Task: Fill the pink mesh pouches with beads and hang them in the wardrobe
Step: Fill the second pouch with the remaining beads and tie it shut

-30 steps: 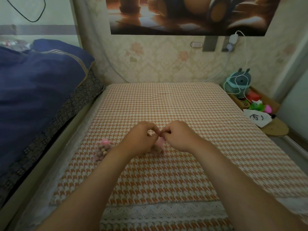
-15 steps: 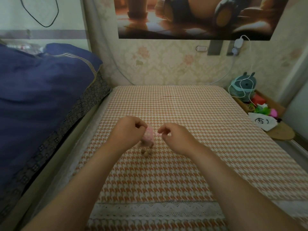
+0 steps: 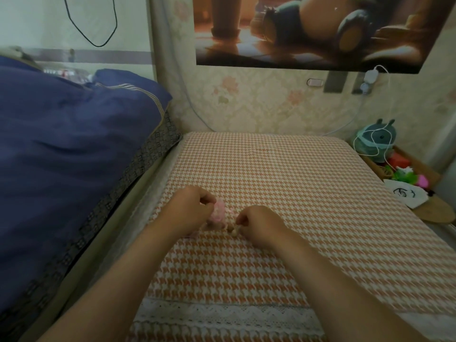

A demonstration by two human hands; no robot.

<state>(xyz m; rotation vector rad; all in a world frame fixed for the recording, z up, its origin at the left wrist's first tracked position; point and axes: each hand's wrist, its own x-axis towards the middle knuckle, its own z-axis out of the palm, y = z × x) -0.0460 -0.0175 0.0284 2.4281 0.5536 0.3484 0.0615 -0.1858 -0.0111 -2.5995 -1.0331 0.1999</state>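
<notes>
Pouch (image 3: pixel 219 210), pink mesh: left hand (image 3: pixel 189 209) grips | beads (image 3: pixel 233 231): right hand (image 3: pixel 260 224) pinches, apparently

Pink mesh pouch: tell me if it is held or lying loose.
Held. The left hand pinches the pink mesh pouch, while the right hand pinches beads beside it.

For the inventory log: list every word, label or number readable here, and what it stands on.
No readable text anywhere.
white cloth: black drawn squiggle, no legible letters.
poster: picture only, no words visible.
tablecloth: small red mark, too blurred to read.
</notes>
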